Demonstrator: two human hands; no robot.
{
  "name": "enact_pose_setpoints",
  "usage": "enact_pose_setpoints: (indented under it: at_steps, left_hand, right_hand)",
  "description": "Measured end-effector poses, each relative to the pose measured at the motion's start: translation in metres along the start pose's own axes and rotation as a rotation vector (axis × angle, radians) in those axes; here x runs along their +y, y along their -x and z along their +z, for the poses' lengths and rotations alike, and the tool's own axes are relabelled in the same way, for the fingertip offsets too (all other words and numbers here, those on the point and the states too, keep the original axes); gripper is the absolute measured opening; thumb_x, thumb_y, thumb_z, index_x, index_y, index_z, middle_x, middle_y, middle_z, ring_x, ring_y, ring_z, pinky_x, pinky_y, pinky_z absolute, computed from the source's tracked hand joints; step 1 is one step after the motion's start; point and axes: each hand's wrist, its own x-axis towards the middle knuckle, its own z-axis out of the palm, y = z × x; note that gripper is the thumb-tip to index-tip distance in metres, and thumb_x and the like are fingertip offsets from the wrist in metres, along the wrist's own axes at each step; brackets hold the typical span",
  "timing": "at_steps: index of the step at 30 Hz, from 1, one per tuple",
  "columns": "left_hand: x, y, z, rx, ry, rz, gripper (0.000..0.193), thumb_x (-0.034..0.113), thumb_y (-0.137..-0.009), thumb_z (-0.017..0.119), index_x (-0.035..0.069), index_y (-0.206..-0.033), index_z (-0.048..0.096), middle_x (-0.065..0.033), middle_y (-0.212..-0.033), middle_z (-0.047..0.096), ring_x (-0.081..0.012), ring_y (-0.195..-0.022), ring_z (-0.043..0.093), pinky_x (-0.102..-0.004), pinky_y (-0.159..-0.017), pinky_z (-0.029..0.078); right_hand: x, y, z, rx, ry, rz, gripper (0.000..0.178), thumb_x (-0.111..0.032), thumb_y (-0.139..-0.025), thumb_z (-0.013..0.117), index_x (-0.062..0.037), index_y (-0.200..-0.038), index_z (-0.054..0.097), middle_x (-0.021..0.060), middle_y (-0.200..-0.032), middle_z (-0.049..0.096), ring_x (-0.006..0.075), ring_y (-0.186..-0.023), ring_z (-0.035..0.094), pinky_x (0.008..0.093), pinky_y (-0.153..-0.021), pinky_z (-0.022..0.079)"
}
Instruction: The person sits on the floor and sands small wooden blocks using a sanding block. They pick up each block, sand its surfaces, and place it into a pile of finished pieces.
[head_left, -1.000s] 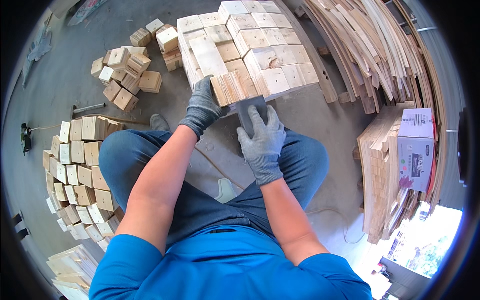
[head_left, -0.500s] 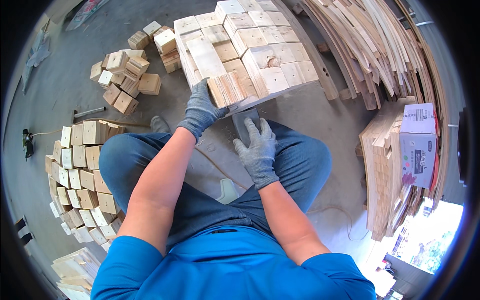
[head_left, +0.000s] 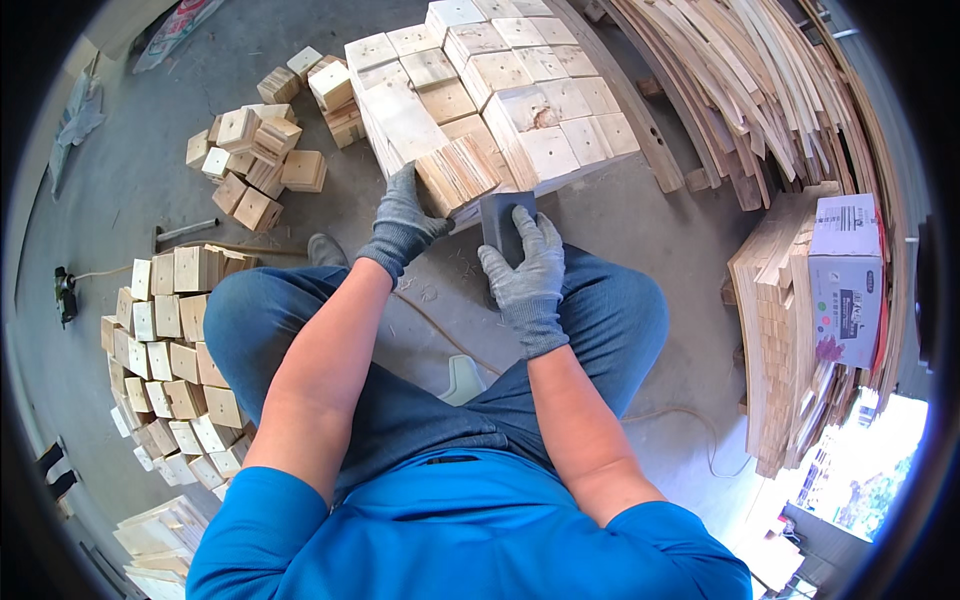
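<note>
Matt, rough-looking wooden block (head_left: 458, 175)

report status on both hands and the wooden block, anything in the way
Left hand gripping layered wooden block. Right hand holding dark grey block. Layered wooden block at near edge of stacked blocks, which sit close on its far side.

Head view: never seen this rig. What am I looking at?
There is no machine: these are a person's two gloved hands, seen from a fisheye camera on their head, looking down. Picture left is their left; edges bend near the rim. The left hand grips a wood block at the near edge of a block stack. The right hand holds a dark slab beside it. More blocks sit on the floor at left; planks and a box at right.
</note>
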Motion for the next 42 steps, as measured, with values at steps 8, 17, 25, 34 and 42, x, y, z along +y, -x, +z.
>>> enact_pose_setpoints:
  at_steps: [8,17,25,34,42]
  left_hand:
    - [0.022,-0.006,-0.018,0.104,0.195,0.017,0.096,0.028,-0.056,0.100,-0.004,-0.138,0.059,-0.0220,-0.127,0.068,-0.0359,-0.120,0.067,-0.0418,-0.108,0.053]
    - [0.068,0.010,-0.056,0.018,0.228,-0.073,0.080,0.030,-0.062,0.100,-0.004,-0.126,0.066,-0.0204,-0.120,0.076,-0.0311,-0.112,0.074,-0.0391,-0.101,0.057]
    - [0.070,0.009,-0.079,-0.058,0.295,-0.169,0.090,0.039,-0.068,0.097,-0.008,-0.137,0.063,-0.0225,-0.124,0.075,-0.0297,-0.115,0.073,-0.0374,-0.104,0.055]
    - [0.078,0.013,-0.085,-0.169,0.149,-0.160,0.090,0.049,-0.062,0.098,-0.004,-0.128,0.069,-0.0257,-0.121,0.076,-0.0352,-0.115,0.075,-0.0399,-0.102,0.057]
    - [0.071,0.023,-0.077,-0.278,0.062,-0.196,0.090,0.044,-0.071,0.095,-0.009,-0.138,0.064,-0.0250,-0.125,0.075,-0.0314,-0.118,0.072,-0.0389,-0.106,0.053]
  right_hand:
    - [-0.015,-0.035,-0.012,0.128,-0.098,-0.107,0.078,-0.033,-0.083,0.091,-0.0100,-0.151,0.061,0.0321,-0.151,0.052,0.0467,-0.137,0.053,0.0535,-0.118,0.043]
    - [-0.054,-0.061,-0.013,0.088,-0.026,-0.257,0.075,-0.034,-0.083,0.089,-0.0117,-0.149,0.062,0.0335,-0.148,0.054,0.0491,-0.135,0.054,0.0565,-0.114,0.045]
    - [-0.016,0.003,-0.024,-0.099,0.106,-0.081,0.077,-0.030,-0.079,0.090,-0.0155,-0.149,0.063,0.0292,-0.152,0.052,0.0483,-0.133,0.055,0.0568,-0.113,0.044]
    - [-0.064,-0.049,-0.034,0.059,0.059,-0.258,0.072,-0.034,-0.084,0.088,-0.0160,-0.149,0.064,0.0291,-0.153,0.051,0.0469,-0.136,0.053,0.0568,-0.114,0.043]
    - [-0.031,-0.007,-0.028,-0.023,0.134,-0.207,0.070,-0.033,-0.082,0.088,-0.0154,-0.147,0.066,0.0287,-0.154,0.050,0.0466,-0.133,0.054,0.0566,-0.111,0.044]
